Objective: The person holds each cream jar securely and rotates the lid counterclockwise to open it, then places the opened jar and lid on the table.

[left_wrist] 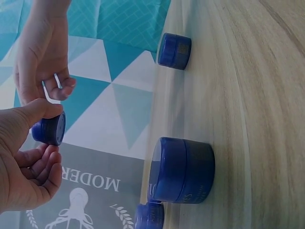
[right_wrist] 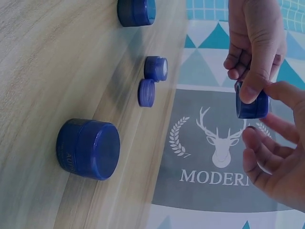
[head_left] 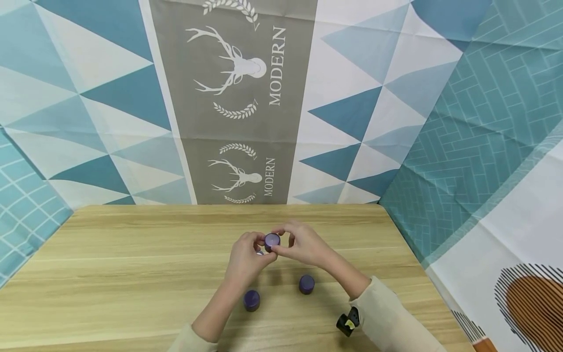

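Note:
My left hand (head_left: 248, 259) and my right hand (head_left: 305, 244) both pinch one small purple-blue jar (head_left: 272, 239) above the table. In the left wrist view, my left thumb and fingers lie on opposite sides of that jar (left_wrist: 49, 130). The right wrist view has my right thumb and fingertips around the same jar (right_wrist: 251, 103). Beneath the hands stands a small jar (right_wrist: 156, 68) with a white top or inside. A low blue round piece (right_wrist: 146, 93), perhaps a lid, lies beside it. In the head view, my left hand mostly hides these two.
Two closed purple jars stand nearer me on the wooden table (head_left: 132, 274): one jar (head_left: 251, 300) by my left forearm, another jar (head_left: 306, 284) by my right. A black wrist mount (head_left: 348, 321) sits at my right sleeve. Patterned cloth (head_left: 237, 122) rises behind the table.

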The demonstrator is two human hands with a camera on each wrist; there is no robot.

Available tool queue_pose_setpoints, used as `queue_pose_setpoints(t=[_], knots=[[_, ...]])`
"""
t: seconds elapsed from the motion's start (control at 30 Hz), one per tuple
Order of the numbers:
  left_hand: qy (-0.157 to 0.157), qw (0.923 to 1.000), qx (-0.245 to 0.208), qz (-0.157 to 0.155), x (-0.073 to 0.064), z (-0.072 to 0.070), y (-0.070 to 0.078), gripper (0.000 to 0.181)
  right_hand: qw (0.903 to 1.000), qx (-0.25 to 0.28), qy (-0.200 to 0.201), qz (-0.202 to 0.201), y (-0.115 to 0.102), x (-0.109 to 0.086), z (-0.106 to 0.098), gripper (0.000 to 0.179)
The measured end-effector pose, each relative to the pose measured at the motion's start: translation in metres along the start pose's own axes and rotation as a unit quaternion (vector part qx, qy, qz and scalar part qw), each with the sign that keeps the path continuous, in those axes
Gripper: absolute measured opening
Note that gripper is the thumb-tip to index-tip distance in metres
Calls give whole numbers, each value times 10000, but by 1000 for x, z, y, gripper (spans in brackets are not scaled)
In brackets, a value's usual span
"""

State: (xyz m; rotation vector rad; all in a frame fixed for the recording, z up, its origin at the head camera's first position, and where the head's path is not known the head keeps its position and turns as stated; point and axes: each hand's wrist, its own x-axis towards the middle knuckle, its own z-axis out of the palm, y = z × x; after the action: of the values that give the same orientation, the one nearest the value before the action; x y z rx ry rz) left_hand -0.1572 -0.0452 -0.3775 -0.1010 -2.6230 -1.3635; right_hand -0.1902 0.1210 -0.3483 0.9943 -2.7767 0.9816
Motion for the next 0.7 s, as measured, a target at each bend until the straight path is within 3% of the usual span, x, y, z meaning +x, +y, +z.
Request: queue_pose_setpoints(t=[0.17, 0.3, 0.47, 0.7], knots=[[42, 9999, 51, 108, 0, 2, -1, 32, 9998, 150, -150, -2, 0, -2, -1, 42], [110, 9998, 61, 158, -1, 2, -1, 31, 9994, 195, 149, 232, 0, -2, 0, 40], [173, 9997, 35, 159, -2, 3, 0, 30, 9988, 73, 440, 185, 0, -2, 1, 28], [121, 9997, 60, 202, -3, 3, 0, 30, 9997, 134, 202, -40, 0, -5, -2, 34]])
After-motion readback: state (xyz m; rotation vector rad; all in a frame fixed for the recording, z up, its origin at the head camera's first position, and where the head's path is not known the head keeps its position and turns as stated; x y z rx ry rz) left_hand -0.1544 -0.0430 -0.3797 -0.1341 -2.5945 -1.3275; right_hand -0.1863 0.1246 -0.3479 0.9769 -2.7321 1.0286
